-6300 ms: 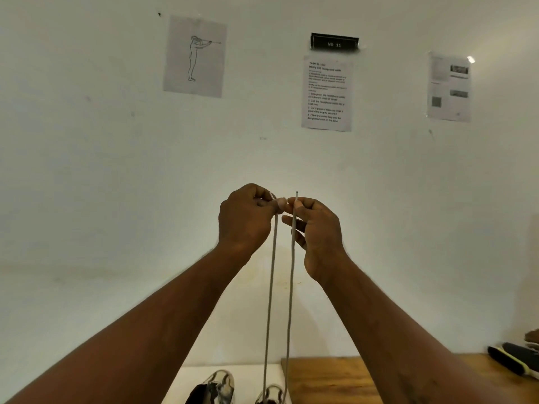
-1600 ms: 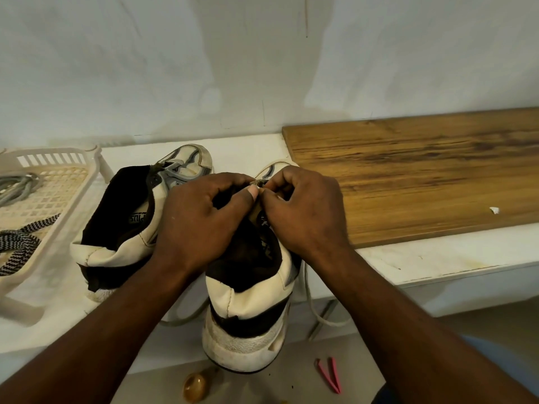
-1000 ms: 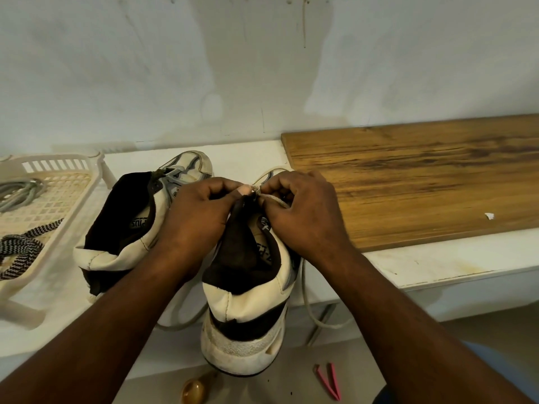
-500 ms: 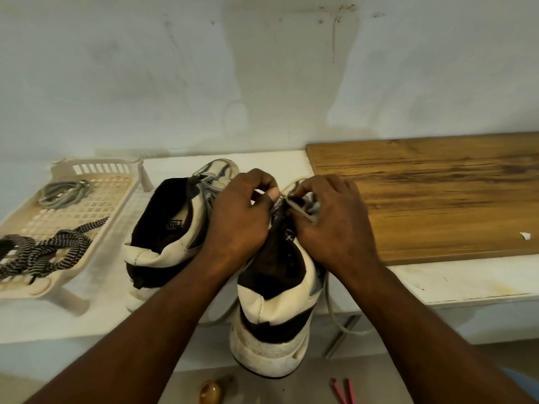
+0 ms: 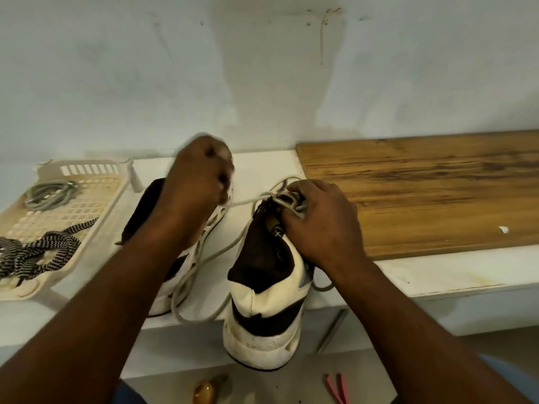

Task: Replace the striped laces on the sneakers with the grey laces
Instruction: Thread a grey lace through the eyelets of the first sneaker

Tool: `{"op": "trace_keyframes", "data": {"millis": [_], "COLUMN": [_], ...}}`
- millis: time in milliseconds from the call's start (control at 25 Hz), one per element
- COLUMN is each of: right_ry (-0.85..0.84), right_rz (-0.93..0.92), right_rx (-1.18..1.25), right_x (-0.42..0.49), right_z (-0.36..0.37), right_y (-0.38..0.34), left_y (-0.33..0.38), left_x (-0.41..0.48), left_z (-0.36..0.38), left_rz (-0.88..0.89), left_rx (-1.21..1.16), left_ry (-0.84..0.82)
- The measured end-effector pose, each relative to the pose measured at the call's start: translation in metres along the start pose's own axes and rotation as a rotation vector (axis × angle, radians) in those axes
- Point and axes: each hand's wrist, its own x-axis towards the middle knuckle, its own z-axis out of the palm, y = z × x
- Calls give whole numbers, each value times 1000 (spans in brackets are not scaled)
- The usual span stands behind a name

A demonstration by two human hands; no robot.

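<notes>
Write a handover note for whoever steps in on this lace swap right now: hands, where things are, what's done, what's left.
The left hand grips the grey lace, taut from the eyelets of the near sneaker; hand blurred.
The right hand grips that sneaker's upper by the eyelets.
The tray holds the striped laces and a spare grey lace.
The other sneaker sits beside it, lacing hidden behind the left arm.
Done: striped laces off the near sneaker, grey lace partly threaded.
Left: finish threading, tie, check the other sneaker.
</notes>
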Motion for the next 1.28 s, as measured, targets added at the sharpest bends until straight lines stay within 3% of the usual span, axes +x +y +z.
{"op": "trace_keyframes", "data": {"millis": [40, 120, 440, 520, 640, 680, 720, 760, 880, 1040, 1120, 1160, 1200, 1280], "right_ry": [-1, -3, -34, -41, -49, -42, -35, -31, -32, -26, -23, -20, -20, -18], "right_rz": [-7, -27, -27, -25, -14, -14, -17, -18, -12, -19, -12, -7, -3, -4], "right_rx": [-4, 4, 58, 70, 105, 108, 105, 101, 88, 79, 86, 95, 105, 114], "right_x": [0, 0, 2, 3, 3, 2, 2, 2, 3, 4, 3, 3, 3, 3], "right_z": [0, 1, 2, 1, 2, 3, 3, 3, 3, 6, 7, 6, 6, 7], "right_y": [0, -1, -2, 1, 1, 1, 1, 1, 1, 0, 1, 2, 2, 2], "left_y": [-9, -21, -19, -12, 5, 8, 6, 4, -7, -13, -13, -11, -7, 5], "left_x": [0, -6, -4, -9, -5, -5, -4, -4, -7, 2, 3, 0, -4, -7], "left_z": [2, 12, 4, 4, -15, -20, -21, -18, -1, 0, -2, -2, -2, -8], "left_rz": [-7, 36, 61, 5, -118, -140, -144, -125, 44, 144, 183, 183, 144, 54], "left_rx": [331, 674, 808, 395, -601, -712, -649, -426, 460, 997, 1066, 913, 603, -275], "left_ry": [-34, -171, -338, -345, -445, -480, -453, -367, -105, -226, -302, -309, -301, -333]}}
